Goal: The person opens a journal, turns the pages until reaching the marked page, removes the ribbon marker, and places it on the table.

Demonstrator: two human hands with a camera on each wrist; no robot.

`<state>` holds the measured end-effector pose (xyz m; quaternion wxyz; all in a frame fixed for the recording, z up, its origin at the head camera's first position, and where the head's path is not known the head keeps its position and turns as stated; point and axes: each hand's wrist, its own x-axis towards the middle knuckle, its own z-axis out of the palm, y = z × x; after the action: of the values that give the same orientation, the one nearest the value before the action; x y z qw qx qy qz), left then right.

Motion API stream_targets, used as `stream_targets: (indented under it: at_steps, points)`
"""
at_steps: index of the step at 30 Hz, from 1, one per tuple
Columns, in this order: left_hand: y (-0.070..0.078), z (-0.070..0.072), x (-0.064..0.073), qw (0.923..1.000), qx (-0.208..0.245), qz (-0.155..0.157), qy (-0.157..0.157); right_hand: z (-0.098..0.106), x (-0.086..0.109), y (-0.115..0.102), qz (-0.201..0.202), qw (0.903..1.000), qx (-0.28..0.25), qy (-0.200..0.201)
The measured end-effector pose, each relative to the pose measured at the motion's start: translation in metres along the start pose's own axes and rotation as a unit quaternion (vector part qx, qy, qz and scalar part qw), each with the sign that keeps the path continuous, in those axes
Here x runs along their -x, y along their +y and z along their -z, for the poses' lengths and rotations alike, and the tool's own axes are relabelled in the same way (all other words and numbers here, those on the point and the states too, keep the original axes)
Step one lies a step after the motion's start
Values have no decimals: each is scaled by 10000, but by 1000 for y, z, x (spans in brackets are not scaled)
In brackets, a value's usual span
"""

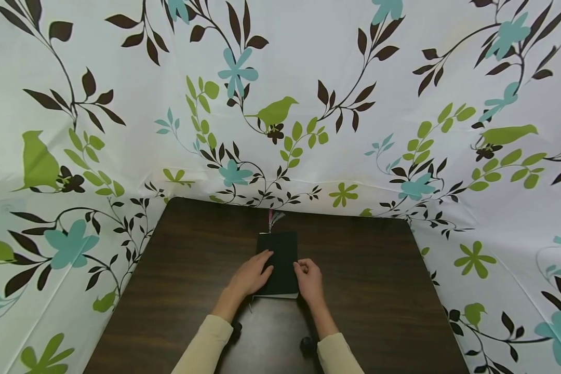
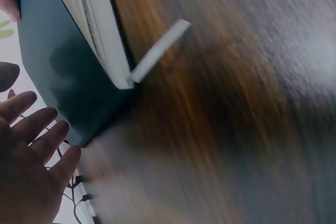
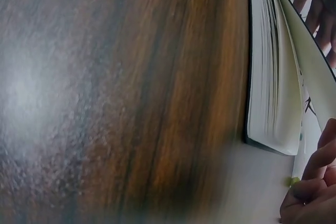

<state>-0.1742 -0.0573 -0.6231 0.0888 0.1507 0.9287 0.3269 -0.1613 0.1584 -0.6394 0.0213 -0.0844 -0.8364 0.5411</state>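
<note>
A dark green-black notebook (image 1: 280, 259) lies on the brown table, its cream pages (image 3: 278, 93) showing along the bottom. Its front cover (image 3: 310, 51) is tilted up from the pages. My right hand (image 1: 310, 280) is at the cover's right edge, and its thumb and curled fingers (image 3: 315, 177) pinch that edge. My left hand (image 1: 251, 275) reaches over the left side with straight, spread fingers (image 2: 50, 142), fingertips at the cover. From the bottom of the notebook a grey ribbon (image 2: 160, 51) sticks out.
Pink and grey strands (image 1: 273, 221) lie past the notebook's top edge. The dark wooden table (image 1: 369, 291) extends to both sides. A white cloth (image 1: 299, 78) printed with leaves, birds and flowers hangs behind and beside it. A small black object (image 1: 307, 345) shows near my right wrist.
</note>
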Motion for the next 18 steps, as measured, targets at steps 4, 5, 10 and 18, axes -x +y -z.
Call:
stream_targets:
  at_steps: [4,5,10,18]
  points:
    - [5,0,-1,9999,110,-20,-25,0,1,-3,11,9999,30,96]
    - [7,1,-1,9999,125,-20,-26,0,1,-4,17,9999,15,117]
    - [13,1,-2,9997,235,-20,-13,0,0,-9,31,9998,-6,197]
    - [21,6,0,9981,602,-43,81,-2,11,-28,209,9995,-210,-126]
